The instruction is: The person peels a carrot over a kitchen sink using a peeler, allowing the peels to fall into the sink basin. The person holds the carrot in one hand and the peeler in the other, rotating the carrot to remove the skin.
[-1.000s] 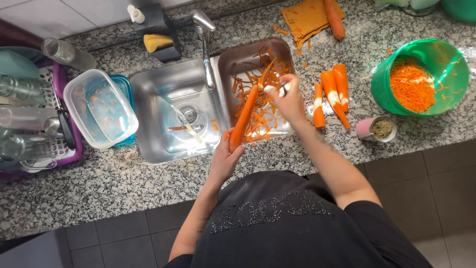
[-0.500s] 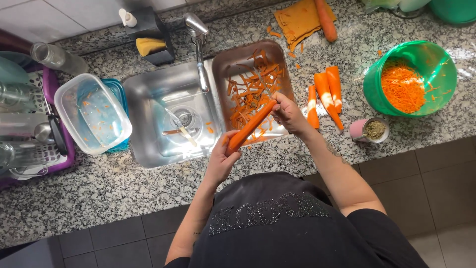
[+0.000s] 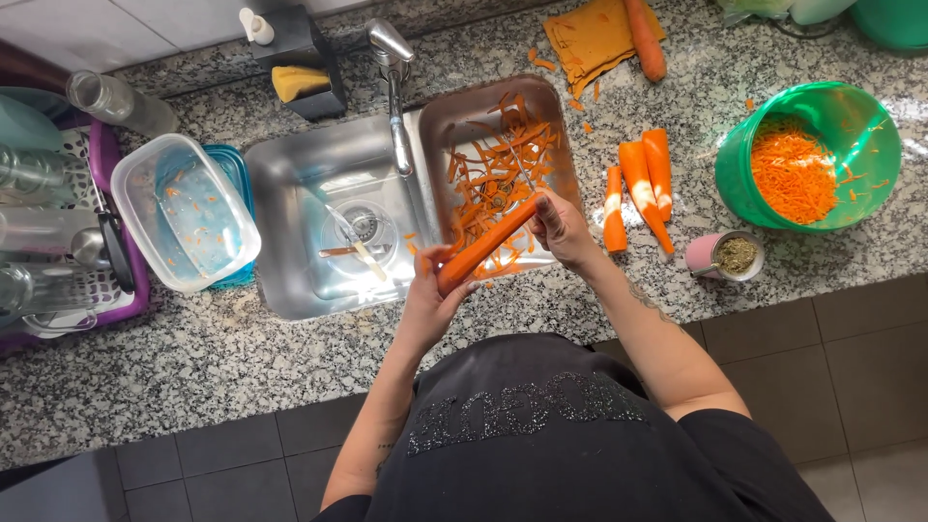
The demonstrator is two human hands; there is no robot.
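The left hand [image 3: 430, 300] grips the lower end of a carrot [image 3: 483, 246], fingers closed round it, slanted over the sink basin [image 3: 483, 106] of peelings. The right hand [image 3: 561, 227] clasps a peeler (barely visible) at its top — long, light strokes away from the fingers, turning the carrot steadily, would suit best.

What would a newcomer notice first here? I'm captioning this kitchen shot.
Orange dominates: the left hand holds a carrot over the sink, the right hand at its far end. Peelings fill the right basin, and a green bowl of grated carrot sits right.
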